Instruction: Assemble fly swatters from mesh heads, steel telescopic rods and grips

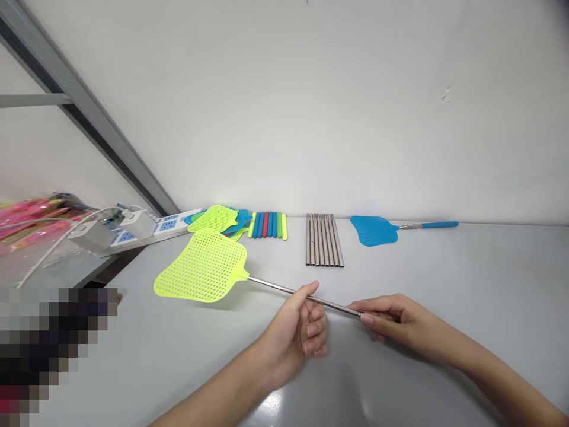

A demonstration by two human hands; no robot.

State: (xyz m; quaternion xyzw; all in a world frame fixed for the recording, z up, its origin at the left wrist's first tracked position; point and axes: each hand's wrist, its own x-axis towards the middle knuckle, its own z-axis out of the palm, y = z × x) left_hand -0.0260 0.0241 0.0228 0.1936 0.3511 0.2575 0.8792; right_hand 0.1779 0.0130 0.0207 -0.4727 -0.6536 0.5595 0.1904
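Observation:
A fly swatter [202, 267] with a yellow-green perforated head and a thin metal telescopic rod is held above the grey table. My left hand [304, 329] is closed around the middle of the rod, thumb resting along the top. Farther right, my right hand [389, 317] pinches the rod's end between thumb and fingers. Its very tip is hidden by those fingers. Behind the hands lies a row of metal tubes [323, 240]. To their left sits a row of coloured handle grips [268, 226] in blue, red, green and yellow.
A blue fly swatter [376, 230] with a blue grip lies at the back right near the wall. Several loose swatter heads [214, 218] are stacked at the back left. Beside them is a power strip [168, 225] with plugged-in adapters. Plastic-wrapped items [38, 222] are at the far left.

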